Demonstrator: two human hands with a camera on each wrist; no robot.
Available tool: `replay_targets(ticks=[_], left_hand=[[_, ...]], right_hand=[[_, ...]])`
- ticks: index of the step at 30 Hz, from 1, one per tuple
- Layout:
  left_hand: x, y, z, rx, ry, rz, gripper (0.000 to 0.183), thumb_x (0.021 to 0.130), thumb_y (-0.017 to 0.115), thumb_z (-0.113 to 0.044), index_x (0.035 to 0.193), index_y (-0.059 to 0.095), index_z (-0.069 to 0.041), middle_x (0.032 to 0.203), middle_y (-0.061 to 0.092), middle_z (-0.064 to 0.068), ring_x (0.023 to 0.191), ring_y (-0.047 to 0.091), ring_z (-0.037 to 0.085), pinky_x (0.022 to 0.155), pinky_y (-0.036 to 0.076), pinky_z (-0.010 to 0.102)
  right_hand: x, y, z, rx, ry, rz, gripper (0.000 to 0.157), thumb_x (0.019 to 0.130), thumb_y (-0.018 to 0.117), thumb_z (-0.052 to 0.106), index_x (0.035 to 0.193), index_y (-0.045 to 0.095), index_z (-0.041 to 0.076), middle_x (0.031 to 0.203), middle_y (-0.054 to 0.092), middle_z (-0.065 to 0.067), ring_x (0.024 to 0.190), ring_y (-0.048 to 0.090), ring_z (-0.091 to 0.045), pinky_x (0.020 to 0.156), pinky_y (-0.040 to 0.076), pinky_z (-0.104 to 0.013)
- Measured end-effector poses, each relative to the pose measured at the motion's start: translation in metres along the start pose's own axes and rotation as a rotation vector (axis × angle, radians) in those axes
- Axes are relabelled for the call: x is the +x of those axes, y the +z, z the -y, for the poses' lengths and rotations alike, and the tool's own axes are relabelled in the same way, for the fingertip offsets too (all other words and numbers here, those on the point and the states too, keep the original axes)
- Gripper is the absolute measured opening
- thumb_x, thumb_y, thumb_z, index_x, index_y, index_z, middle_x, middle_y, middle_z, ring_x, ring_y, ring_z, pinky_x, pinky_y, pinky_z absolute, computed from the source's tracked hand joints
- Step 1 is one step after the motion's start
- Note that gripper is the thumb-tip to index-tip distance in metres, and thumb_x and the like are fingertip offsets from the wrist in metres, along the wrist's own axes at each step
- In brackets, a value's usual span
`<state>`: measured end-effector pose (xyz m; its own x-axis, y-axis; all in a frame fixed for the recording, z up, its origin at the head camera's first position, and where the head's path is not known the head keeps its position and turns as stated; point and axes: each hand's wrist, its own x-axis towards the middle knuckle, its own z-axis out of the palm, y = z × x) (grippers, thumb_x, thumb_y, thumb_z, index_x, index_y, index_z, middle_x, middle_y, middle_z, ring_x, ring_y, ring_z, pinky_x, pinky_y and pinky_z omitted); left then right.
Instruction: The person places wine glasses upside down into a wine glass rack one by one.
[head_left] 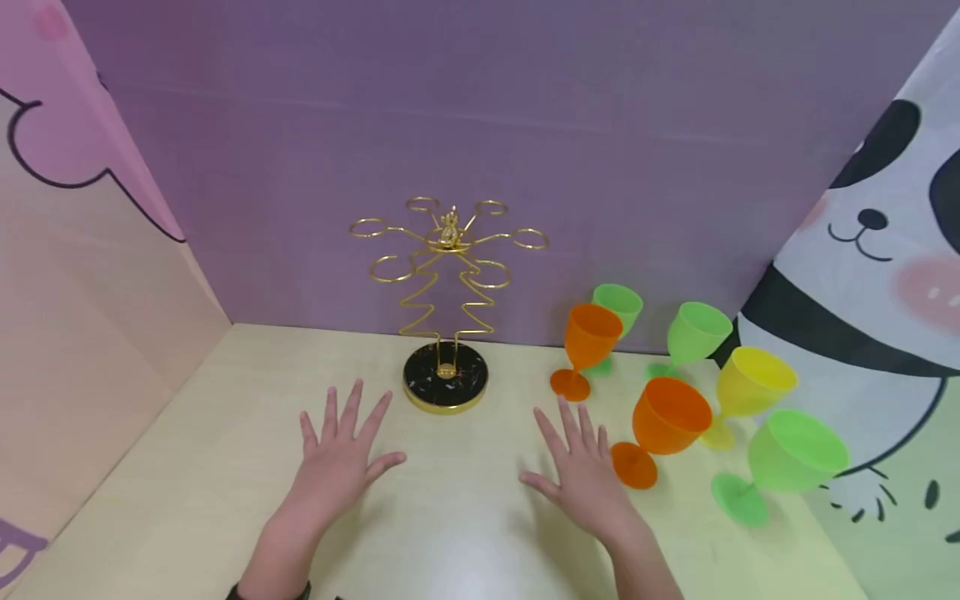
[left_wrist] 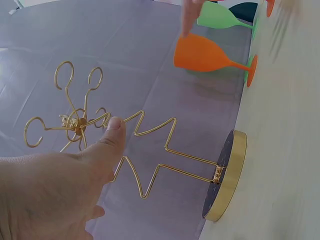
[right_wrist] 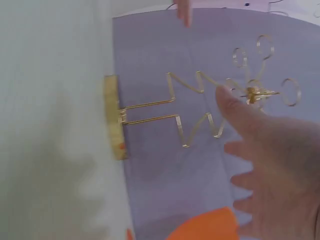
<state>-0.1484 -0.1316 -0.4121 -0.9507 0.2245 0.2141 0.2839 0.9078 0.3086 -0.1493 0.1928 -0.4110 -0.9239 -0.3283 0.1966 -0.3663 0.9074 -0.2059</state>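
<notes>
A gold wire stand (head_left: 417,304) with several open rings rises from a round black marbled base (head_left: 450,387) at the back middle of the table. My left hand (head_left: 333,467) is held over the table in front and to the left of it, fingers spread, holding nothing. On the other side, my right hand (head_left: 588,487) also has its fingers spread and holds nothing. Nearest to it is an orange goblet (head_left: 667,421); another orange goblet (head_left: 588,342) stands just beyond the fingertips. In the left wrist view, the left thumb (left_wrist: 114,131) overlaps the stand's wire.
Right of the stand are a yellow goblet (head_left: 753,383) and three green goblets, one at the front right (head_left: 795,454). A purple backdrop (head_left: 300,167) closes off the back. Printed panels, one with a panda (head_left: 862,317), flank the table (head_left: 187,467).
</notes>
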Motion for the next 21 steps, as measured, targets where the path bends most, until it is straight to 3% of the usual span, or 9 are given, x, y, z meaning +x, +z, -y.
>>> replay_targets(ticks=[5, 12, 15, 21], left_hand=[[-0.001, -0.001, -0.001, -0.001, -0.002, 0.005, 0.075, 0.087, 0.043, -0.061, 0.147, 0.014, -0.026, 0.152, -0.006, 0.017, 0.131, -0.02, 0.038, 0.097, -0.008, 0.073], [-0.001, 0.0, -0.003, -0.012, 0.006, 0.012, 0.075, 0.086, 0.042, -0.062, 0.146, 0.016, -0.025, 0.152, -0.005, 0.017, 0.131, -0.02, 0.037, 0.098, -0.009, 0.072], [0.0, 0.002, -0.003, -0.012, 0.008, 0.018, 0.076, 0.086, 0.041, -0.063, 0.146, 0.016, -0.025, 0.152, -0.006, 0.017, 0.131, -0.02, 0.037, 0.098, -0.01, 0.072], [0.002, 0.005, -0.005, -0.018, 0.021, 0.023, 0.076, 0.086, 0.041, -0.063, 0.146, 0.015, -0.025, 0.152, -0.004, 0.017, 0.132, -0.018, 0.039, 0.098, -0.009, 0.072]], right_hand=[[-0.002, -0.025, 0.001, -0.018, -0.071, -0.168, 0.084, 0.079, 0.062, 0.052, 0.145, 0.021, 0.02, 0.151, 0.01, -0.018, 0.136, 0.005, -0.037, 0.105, 0.02, -0.06], [-0.013, -0.056, -0.03, -0.061, 0.006, -0.368, 0.086, 0.074, 0.069, 0.043, 0.143, 0.026, 0.013, 0.149, 0.013, -0.023, 0.134, 0.003, -0.042, 0.1, 0.015, -0.07], [-0.018, -0.064, -0.049, -0.057, 0.073, -0.388, 0.088, 0.073, 0.071, 0.041, 0.142, 0.026, 0.01, 0.148, 0.011, -0.026, 0.133, -0.001, -0.045, 0.098, 0.01, -0.073], [-0.023, -0.07, -0.074, -0.034, 0.158, -0.347, 0.091, 0.074, 0.071, 0.04, 0.143, 0.021, 0.007, 0.148, 0.006, -0.028, 0.131, -0.002, -0.05, 0.099, 0.01, -0.072]])
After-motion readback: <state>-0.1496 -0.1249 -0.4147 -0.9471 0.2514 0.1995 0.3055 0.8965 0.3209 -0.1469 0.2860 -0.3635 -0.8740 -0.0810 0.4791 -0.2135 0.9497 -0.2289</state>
